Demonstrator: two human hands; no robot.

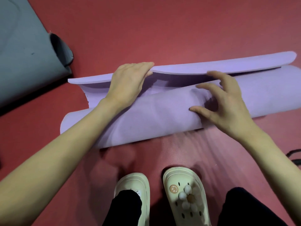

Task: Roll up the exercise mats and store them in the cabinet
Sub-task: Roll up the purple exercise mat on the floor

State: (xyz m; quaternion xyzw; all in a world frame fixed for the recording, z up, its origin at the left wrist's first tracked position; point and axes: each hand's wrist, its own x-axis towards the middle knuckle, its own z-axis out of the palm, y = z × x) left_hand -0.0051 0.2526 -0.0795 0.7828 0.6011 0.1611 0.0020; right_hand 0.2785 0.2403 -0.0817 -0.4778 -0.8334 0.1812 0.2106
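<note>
The purple mat (146, 121) lies almost fully rolled on the red floor (162, 30), straight ahead of the person's feet, with only its last flap (195, 66) standing free along the far side of the roll. The left hand (128, 84) reaches over the roll and holds that free edge, fingers hooked over its lip. The right hand (226, 105) sits further along the roll, fingers spread and bent, tips pressing lightly into the top of the roll; it presses rather than grasps.

The mat looks like soft, light foam: it dents under the fingertips and the loose edge bows between the hands, so it will likely spring open if released. A sound hold would probably be both hands wrapped around the roll's middle, pinning the flap down beneath the palms, since the ends would sag and loosen.

Beyond the left hand, off to that side, lies a grey mat (24, 51), loosely curled at its near end. Nearest the person are pale clogs (184, 193), one with flower charms.
</note>
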